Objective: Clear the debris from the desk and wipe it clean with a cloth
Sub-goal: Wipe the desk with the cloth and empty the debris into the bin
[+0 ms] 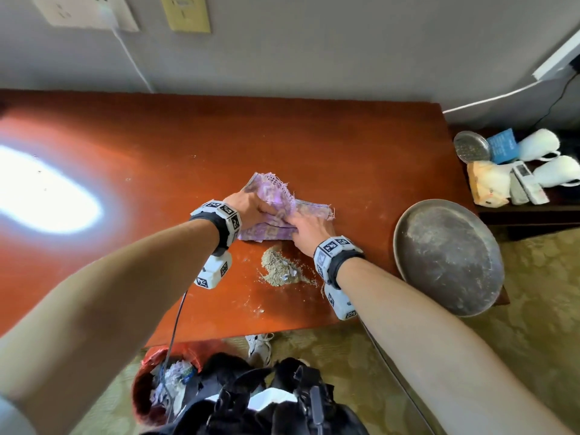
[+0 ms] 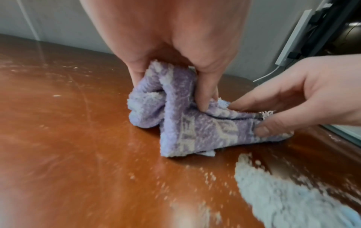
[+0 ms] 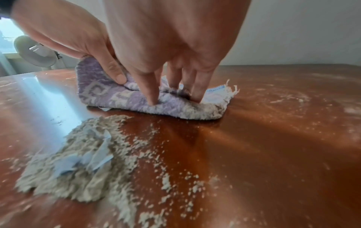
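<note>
A purple patterned cloth (image 1: 277, 199) lies folded and bunched on the red-brown desk (image 1: 314, 146). My left hand (image 1: 263, 210) grips its left part, with the fingers curled into a raised fold (image 2: 175, 92). My right hand (image 1: 293, 222) holds the right part: its fingers (image 3: 197, 92) press down on top and the thumb (image 2: 263, 129) pinches the near edge. The cloth's underside (image 3: 199, 112) is coated with grey dust. Just in front of the cloth sits a pile of grey crumbly debris (image 1: 279, 268) with pale paper scraps (image 3: 91, 155) in it. Loose crumbs (image 3: 166, 177) are scattered around it.
A round, dusty metal tray (image 1: 448, 259) overhangs the desk's right front corner. A bin lined with a red bag (image 1: 157, 381) stands on the floor below the front edge. A low side table (image 1: 533, 208) to the right holds white cups, a remote and packets. Glare (image 1: 40, 189) covers the desk's left side.
</note>
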`<state>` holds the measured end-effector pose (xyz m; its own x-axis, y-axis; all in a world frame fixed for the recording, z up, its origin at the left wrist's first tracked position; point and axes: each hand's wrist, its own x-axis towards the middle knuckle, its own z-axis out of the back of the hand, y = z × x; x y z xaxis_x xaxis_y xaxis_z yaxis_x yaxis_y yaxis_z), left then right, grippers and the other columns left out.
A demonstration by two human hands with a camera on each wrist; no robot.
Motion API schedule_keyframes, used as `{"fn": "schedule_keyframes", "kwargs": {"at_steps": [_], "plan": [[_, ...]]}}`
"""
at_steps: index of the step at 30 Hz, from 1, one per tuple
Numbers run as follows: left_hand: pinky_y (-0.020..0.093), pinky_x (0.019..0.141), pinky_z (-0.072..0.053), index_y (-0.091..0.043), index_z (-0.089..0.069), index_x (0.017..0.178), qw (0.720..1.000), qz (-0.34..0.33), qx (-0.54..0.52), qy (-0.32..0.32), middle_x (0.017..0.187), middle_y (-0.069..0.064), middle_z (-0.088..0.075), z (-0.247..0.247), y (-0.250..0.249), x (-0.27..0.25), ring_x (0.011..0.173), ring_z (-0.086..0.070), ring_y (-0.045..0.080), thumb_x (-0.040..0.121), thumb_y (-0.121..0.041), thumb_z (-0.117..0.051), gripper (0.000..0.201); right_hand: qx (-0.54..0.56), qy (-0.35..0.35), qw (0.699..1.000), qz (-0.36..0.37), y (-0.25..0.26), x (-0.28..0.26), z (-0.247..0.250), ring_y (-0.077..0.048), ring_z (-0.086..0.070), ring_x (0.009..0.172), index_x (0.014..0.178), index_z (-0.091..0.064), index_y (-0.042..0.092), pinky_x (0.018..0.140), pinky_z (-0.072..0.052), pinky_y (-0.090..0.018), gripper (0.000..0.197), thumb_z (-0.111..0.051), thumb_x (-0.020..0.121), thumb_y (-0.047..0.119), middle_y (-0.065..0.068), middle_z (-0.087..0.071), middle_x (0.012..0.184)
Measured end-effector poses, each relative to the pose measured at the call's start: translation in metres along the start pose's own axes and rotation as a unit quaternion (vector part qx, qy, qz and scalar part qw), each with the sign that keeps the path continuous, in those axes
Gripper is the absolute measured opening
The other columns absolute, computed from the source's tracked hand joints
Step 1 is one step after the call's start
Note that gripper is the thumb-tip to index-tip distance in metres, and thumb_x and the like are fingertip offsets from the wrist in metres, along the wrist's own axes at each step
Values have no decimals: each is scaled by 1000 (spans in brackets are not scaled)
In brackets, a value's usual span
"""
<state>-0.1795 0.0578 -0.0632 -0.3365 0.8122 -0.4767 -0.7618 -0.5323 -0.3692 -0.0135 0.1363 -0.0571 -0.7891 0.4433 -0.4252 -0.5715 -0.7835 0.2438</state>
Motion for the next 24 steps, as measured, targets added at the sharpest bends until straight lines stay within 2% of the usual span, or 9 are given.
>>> {"fn": "schedule_keyframes", "kwargs": {"at_steps": [2, 4, 6, 11, 14, 17, 19, 21, 24], "plan": [[21, 73, -45, -42, -64, 122, 1000, 1, 11, -1, 120, -14, -67, -3, 5, -9, 96, -62, 16, 96, -23, -56, 33, -18, 6, 1000, 12, 1, -1, -3, -25, -51, 112, 130, -60, 15, 79, -32, -28, 38, -40, 100, 4, -8, -55, 124], [21, 67, -41, -43, -63, 123, 1000, 8, 21, -9, 112, -10, -70, -10, 5, -18, 83, -58, 16, 96, -24, -55, 34, -12, 13, 1000, 16, 0, -4, -7, -27, -52, 113, 128, -63, 20, 82, -37, -30, 37, -42, 101, 9, -6, -56, 123], [22, 66, -43, -45, -63, 123, 1000, 17, 14, -16, 111, -8, -71, -18, 5, -27, 79, -58, 16, 95, -25, -56, 35, -12, 25, 1000, 16, -2, -9, -13, -26, -54, 111, 127, -64, 24, 83, -39, -30, 36, -43, 100, 11, -3, -58, 120], [29, 85, -54, -46, -64, 121, 1000, 17, -12, -6, 125, -6, -66, -44, 1, -46, 103, -65, 19, 92, -19, -56, 40, -28, 30, 999, 28, -5, -26, -24, -25, -57, 105, 125, -66, 25, 89, -38, -31, 38, -44, 98, 9, -3, -61, 113], [24, 77, -52, -45, -64, 121, 1000, 26, -12, -9, 113, -10, -71, -50, -2, -53, 84, -63, 14, 93, -21, -58, 37, -46, 27, 998, 26, -6, -30, -20, -26, -57, 90, 116, -69, 29, 72, -37, -27, 34, -45, 99, 12, -4, -57, 103], [29, 84, -54, -44, -65, 120, 999, 26, -24, -12, 116, -11, -70, -50, -2, -53, 93, -67, 17, 92, -17, -56, 40, -46, 7, 998, 33, -6, -28, -9, -24, -58, 89, 113, -72, 31, 67, -36, -27, 31, -47, 100, 18, -1, -63, 98], [31, 86, -55, -45, -64, 121, 999, 30, -23, -30, 117, -8, -70, -46, -1, -53, 98, -67, 18, 93, -16, -53, 41, -28, -8, 999, 19, -6, -24, -4, -27, -63, 93, 107, -74, 25, 67, -43, -28, 28, -49, 97, 17, -2, -69, 99], [31, 88, -54, -45, -58, 128, 999, 36, -1, -41, 129, -7, -64, -39, -4, -54, 104, -66, 19, 96, -24, -51, 39, -15, -23, 1000, 0, -4, -23, 3, -31, -65, 94, 107, -72, 18, 73, -51, -31, 26, -49, 95, 17, -7, -72, 101], [40, 94, -53, -43, -41, 143, 1000, 8, 21, -9, 158, -4, -27, -33, -8, -54, 118, -60, 27, 97, -43, -51, 48, 13, -56, 998, -9, -2, -22, 14, -35, -64, 98, 109, -72, 17, 82, -53, -35, 29, -47, 95, 17, -12, -71, 109]]}}
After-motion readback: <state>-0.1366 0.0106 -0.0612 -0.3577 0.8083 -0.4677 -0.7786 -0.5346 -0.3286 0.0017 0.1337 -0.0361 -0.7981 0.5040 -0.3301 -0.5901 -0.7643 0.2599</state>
